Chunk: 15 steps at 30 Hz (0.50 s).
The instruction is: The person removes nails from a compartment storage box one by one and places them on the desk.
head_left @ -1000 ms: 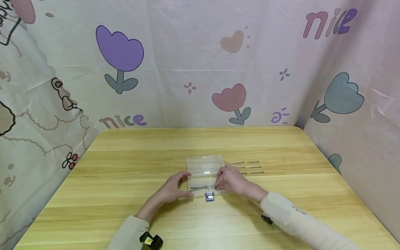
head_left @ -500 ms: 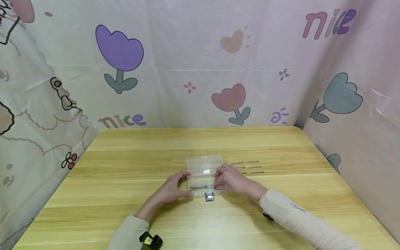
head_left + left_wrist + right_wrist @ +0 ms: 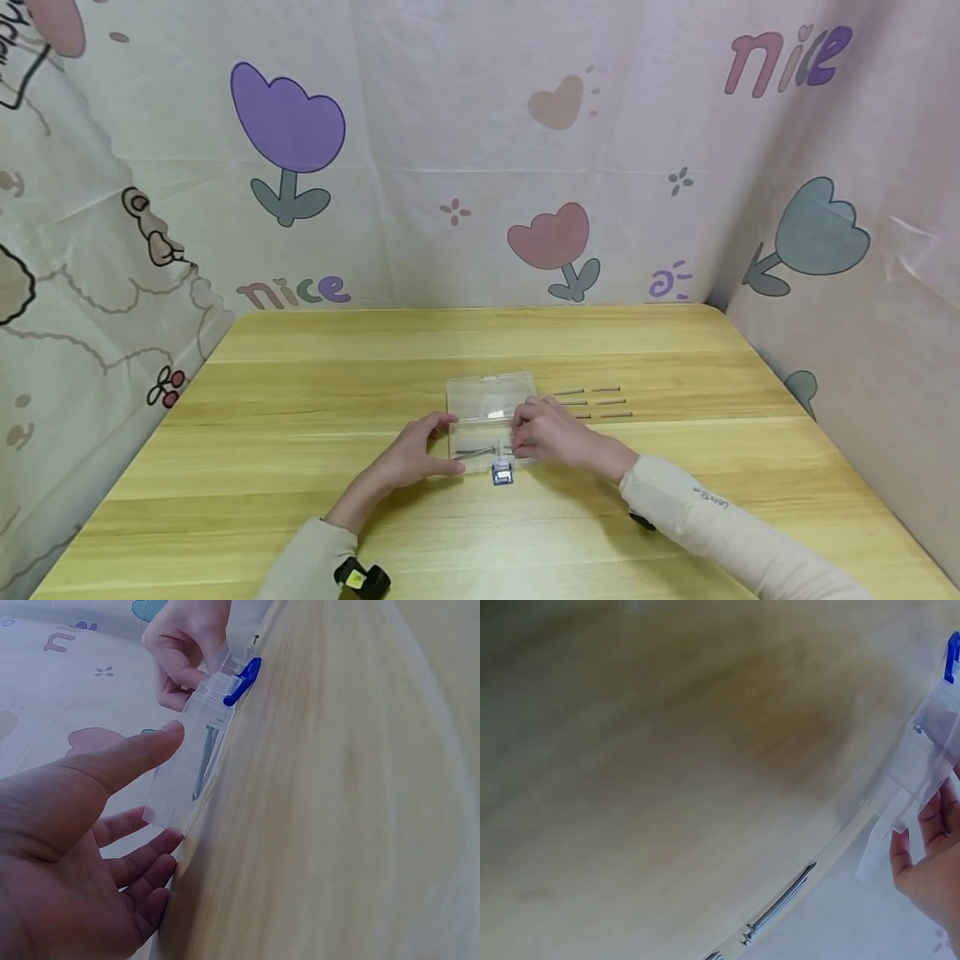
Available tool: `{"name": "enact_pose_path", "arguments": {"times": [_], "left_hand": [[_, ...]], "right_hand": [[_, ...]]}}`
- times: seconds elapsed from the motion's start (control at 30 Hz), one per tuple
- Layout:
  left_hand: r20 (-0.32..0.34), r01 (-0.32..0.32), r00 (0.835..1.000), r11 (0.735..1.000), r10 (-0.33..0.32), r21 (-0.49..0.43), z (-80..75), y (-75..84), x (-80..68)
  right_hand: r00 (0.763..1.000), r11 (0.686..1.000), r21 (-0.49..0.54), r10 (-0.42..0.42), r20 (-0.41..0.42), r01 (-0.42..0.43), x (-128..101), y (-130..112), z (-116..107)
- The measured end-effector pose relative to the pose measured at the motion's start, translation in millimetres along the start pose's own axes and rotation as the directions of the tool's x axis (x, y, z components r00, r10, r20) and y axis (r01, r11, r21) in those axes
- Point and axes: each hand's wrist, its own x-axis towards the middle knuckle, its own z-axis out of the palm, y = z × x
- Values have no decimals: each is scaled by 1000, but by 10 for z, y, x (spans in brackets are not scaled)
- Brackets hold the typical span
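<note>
A clear plastic box (image 3: 472,433) lies on the table with its lid (image 3: 491,395) opened away from the person and a blue latch (image 3: 502,475) at the front. My left hand (image 3: 408,454) holds the box's left end, thumb at the front wall and fingers at the back. Inside the left part lie nails (image 3: 204,761). My right hand (image 3: 558,433) has its fingertips down in the right part, pinching a nail (image 3: 508,450) that they mostly cover. The right wrist view shows a nail's head (image 3: 919,728) through the box wall.
Several loose nails (image 3: 611,402) lie in short rows on the wooden table (image 3: 337,358), right of the lid and behind the right hand. A patterned cloth (image 3: 420,100) hangs behind the table and along its sides.
The right hand has shifted slightly left within the box's right part. The left hand, the box and the loose nails have stayed in place.
</note>
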Motion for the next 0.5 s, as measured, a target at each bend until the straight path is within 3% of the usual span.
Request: {"name": "enact_pose_path", "arguments": {"times": [0.3,0.5], "left_hand": [[9,-9,1000,1000,9,-3,6,-11,0],[0,-8,1000,1000,8,10,1,-10,6]], "right_hand": [[992,979,171,103,69,-113,-11,20,2],[990,978,168,109,84,-122,5,35,-1]]}}
